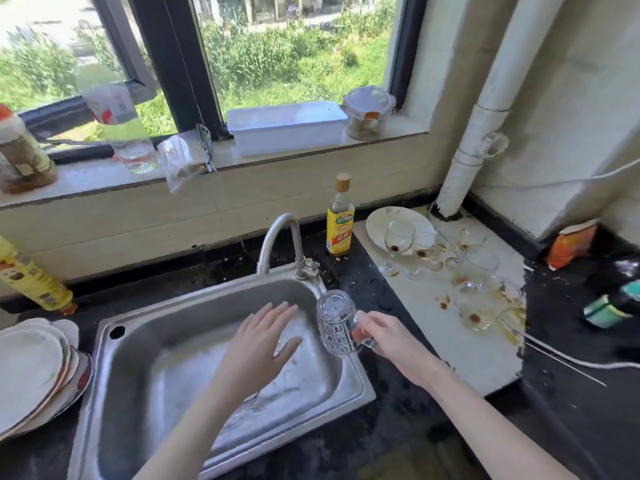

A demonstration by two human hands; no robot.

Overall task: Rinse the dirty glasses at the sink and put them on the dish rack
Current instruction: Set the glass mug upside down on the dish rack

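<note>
My right hand (388, 336) grips the handle of a clear patterned glass mug (335, 323), held upside down over the right rim of the steel sink (114, 386). My left hand (259, 344) hovers over the basin with fingers spread and straight, holding nothing. Several dirty stemmed glasses (398, 242) and tumblers (476, 315) with brown residue stand on the white counter (457, 355) at the right. The faucet (278, 237) curves over the back of the sink; no water stream is visible.
A yellow-labelled bottle (340, 220) stands beside the faucet. A white plate (379, 221) leans behind the glasses. Stacked plates (33, 372) sit left of the sink, with a yellow bottle (33, 277). A white tray (285, 128) and jars rest on the windowsill. A cable (571, 358) crosses the counter.
</note>
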